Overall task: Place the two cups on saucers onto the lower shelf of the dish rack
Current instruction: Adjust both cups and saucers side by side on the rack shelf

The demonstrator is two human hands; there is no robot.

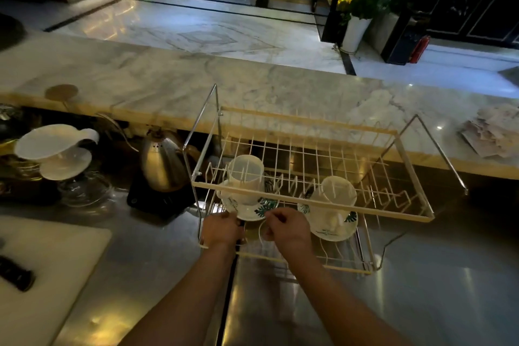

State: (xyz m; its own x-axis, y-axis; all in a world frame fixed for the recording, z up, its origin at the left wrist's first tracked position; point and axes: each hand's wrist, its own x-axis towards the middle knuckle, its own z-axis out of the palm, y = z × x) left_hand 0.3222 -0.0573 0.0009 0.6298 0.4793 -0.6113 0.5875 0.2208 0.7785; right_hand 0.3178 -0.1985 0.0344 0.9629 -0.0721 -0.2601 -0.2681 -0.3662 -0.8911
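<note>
A two-tier wire dish rack (309, 201) stands on the steel counter. On its lower shelf a white cup (245, 177) sits on a leaf-patterned saucer (252, 212) at the left. A second white cup (335, 199) sits on its saucer (335, 232) at the right. My left hand (222, 229) reaches under the upper tier, its fingers curled at the near left rim of the left saucer. My right hand (286, 229) has its fingers curled at the same saucer's near right rim. The fingertips are partly hidden, so the contact is hard to make out.
A steel gooseneck kettle (163, 166) on a black base stands left of the rack. Further left is a white dripper on a glass server (56, 149). A white cutting board (42, 275) with a dark handle lies at the near left. Behind runs a marble counter (252, 87) with papers (494, 132).
</note>
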